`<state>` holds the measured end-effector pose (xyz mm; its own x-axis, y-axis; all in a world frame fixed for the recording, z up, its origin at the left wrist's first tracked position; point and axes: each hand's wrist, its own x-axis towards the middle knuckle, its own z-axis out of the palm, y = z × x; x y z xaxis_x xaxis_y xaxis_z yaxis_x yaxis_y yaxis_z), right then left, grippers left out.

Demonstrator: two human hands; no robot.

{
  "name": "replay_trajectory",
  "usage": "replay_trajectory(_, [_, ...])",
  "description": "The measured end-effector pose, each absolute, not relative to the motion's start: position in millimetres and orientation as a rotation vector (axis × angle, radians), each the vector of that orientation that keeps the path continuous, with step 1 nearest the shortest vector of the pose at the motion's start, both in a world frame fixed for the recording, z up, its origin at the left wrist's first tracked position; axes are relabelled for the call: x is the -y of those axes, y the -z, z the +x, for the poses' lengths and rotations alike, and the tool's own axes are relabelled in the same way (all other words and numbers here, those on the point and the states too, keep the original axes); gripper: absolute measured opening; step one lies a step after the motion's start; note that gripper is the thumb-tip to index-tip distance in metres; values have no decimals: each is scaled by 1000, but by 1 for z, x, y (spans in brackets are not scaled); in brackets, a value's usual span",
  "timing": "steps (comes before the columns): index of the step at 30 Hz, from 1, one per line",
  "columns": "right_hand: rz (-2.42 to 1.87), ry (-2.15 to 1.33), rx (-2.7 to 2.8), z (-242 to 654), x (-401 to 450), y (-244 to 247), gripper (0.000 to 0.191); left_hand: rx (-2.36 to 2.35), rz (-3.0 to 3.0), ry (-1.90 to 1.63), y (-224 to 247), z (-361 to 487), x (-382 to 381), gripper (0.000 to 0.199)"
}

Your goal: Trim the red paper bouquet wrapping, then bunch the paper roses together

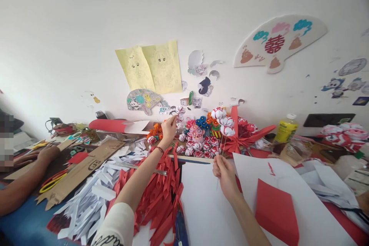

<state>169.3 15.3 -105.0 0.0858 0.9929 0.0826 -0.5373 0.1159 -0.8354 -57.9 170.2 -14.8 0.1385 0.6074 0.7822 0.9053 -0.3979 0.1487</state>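
My right hand (pixel 223 171) is closed around the thin wire stems of a few red-and-white paper flowers (pixel 226 123), whose heads stand upright above it. My left hand (pixel 169 127) reaches further back, its fingers pinched at a white paper flower (pixel 180 111) with red streaks. Between the hands, at the back of the table, lies a cluster of small red-and-white paper flowers (pixel 198 147). Below my left forearm spreads a heap of red paper strips (pixel 155 192), beside a pile of white paper strips (pixel 92 196). White sheets (pixel 207 207) lie beneath my right hand.
A red paper piece (pixel 276 209) rests on white paper at right. Behind it stand a yellow bottle (pixel 286 128) and a large red paper bow (pixel 236 142). At left are a cardboard strip (pixel 86 171), yellow-handled scissors (pixel 53 182) and another person's arm (pixel 29 177).
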Motion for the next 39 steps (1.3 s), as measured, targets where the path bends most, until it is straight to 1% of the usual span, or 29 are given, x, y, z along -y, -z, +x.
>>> replay_trajectory(3, [-716,-1353,816,164,-14,104,40,1209,-2071,1093,10,-51,-150,35])
replay_trajectory(7, [-641,-1423,792,160,-9,97,39,835,-2154,862,2,-36,-117,31])
replay_trajectory(12, [-537,-1522,806,158,-1,89,38,528,-2133,634,-4,-9,-83,36])
replay_trajectory(15, [-468,-1579,799,157,1,91,43,426,-2089,554,-2,5,-73,36])
replay_trajectory(20, [-313,-1773,718,163,0,89,58,268,-2032,490,5,15,-68,32])
replay_trajectory(22, [-296,-1816,746,167,1,87,59,222,-2011,491,5,16,-66,31])
replay_trajectory(25, [-321,-1812,840,171,4,86,56,170,-1981,498,3,17,-61,31])
replay_trajectory(30, [-411,-1795,937,169,8,88,40,85,-1954,477,3,21,-54,29])
replay_trajectory(39, [-490,-1766,1133,175,5,97,35,103,-2009,404,16,20,-55,31])
